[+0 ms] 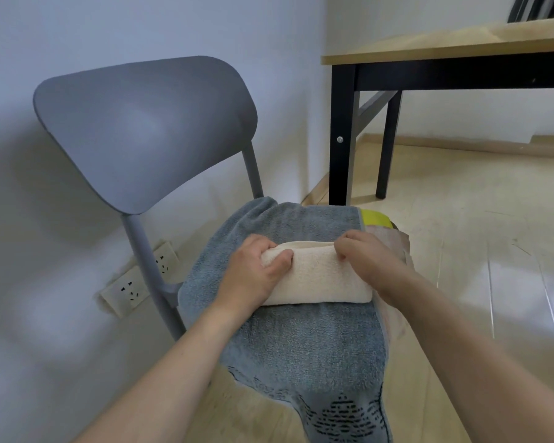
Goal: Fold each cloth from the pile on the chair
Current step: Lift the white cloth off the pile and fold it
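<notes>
Your fingers curl around both ends of a cream cloth (pixel 320 273), left hand (pixel 253 276) and right hand (pixel 371 266) gripping it folded into a narrow bundle atop a grey towel (pixel 301 340) spread over the chair (pixel 141 129). That cloth looks nearly done; the towel, plus yellow (pixel 375 219) and pinkish (pixel 394 247) pieces peeking beneath, appear unfolded.

Soft dim indoor light, floor (pixel 509 276) glare, blurred warped edges
</notes>
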Tool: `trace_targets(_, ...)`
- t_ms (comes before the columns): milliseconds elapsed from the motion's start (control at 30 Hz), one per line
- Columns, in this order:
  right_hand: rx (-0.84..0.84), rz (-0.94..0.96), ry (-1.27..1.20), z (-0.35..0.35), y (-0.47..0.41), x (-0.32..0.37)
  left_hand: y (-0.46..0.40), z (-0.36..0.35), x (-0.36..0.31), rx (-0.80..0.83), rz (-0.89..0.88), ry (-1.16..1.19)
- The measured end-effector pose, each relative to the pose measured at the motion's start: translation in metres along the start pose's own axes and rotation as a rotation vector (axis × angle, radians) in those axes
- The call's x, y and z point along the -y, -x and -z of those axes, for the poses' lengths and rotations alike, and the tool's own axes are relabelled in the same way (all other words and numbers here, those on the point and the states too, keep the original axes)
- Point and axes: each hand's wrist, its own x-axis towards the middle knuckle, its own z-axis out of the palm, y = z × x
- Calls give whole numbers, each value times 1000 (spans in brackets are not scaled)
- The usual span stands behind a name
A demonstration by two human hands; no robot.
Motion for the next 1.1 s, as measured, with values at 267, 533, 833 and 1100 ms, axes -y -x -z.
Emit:
trace_targets(267,-316,101,-78,-16,-3,-10,5,2,-9,-85,-191,74)
trace_targets(533,-362,200,3,2,9,20,3,27,-43,-44,26,292)
trace_targets(833,-234,82,-58,5,65,45,31,63,-78,97,341,193)
trace_targets(1100,-195,-65,-170,26,109,66,65,114,-124,496,197,69)
